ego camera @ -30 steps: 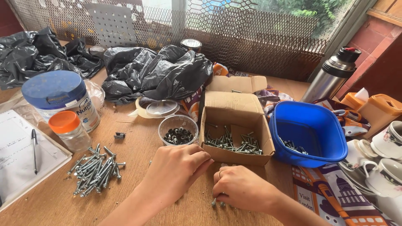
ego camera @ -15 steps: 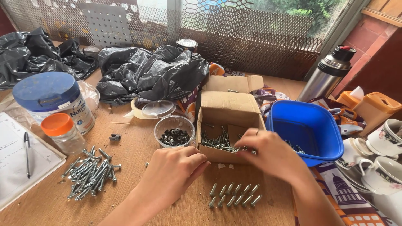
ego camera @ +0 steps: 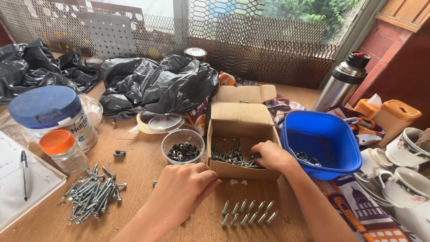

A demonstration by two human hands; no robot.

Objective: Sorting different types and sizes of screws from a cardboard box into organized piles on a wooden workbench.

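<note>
Inside open brown cardboard box (ego camera: 242, 134), right hand (ego camera: 271, 155) curled among loose silver screws (ego camera: 233, 157), grasp unclear. Left hand (ego camera: 183, 188) loosely closed, empty, resting on wooden table (ego camera: 148, 157) beside two-row line of short grey bolts (ego camera: 247, 212).

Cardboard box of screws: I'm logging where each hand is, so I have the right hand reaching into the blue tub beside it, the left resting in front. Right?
Not quite. The head view shows the right hand reaching into the cardboard box of screws, not the blue tub. The left hand does rest in front of it.
</note>
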